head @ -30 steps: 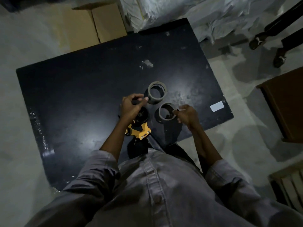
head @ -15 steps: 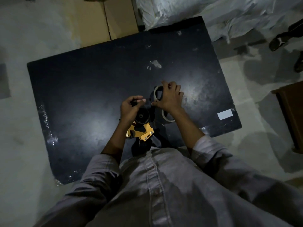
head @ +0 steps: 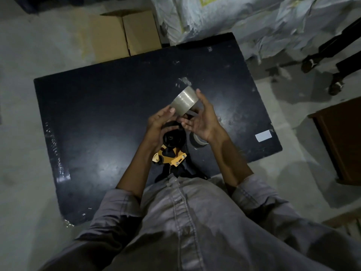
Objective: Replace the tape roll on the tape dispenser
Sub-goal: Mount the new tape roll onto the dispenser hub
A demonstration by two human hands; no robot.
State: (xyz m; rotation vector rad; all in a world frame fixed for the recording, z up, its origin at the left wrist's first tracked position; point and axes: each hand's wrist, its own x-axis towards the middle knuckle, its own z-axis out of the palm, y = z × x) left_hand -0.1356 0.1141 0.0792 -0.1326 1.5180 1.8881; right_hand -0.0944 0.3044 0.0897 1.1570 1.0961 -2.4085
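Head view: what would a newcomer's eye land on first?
A tape roll is held up in the right hand, the thumb of the left hand against it, above the black table. Just below the hands sits the yellow tape dispenser, its hub bare, and a second roll lies on the table beside it.

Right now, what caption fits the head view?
Left hand and right hand hold a tape roll over the dispenser; a spare roll lies on the table.
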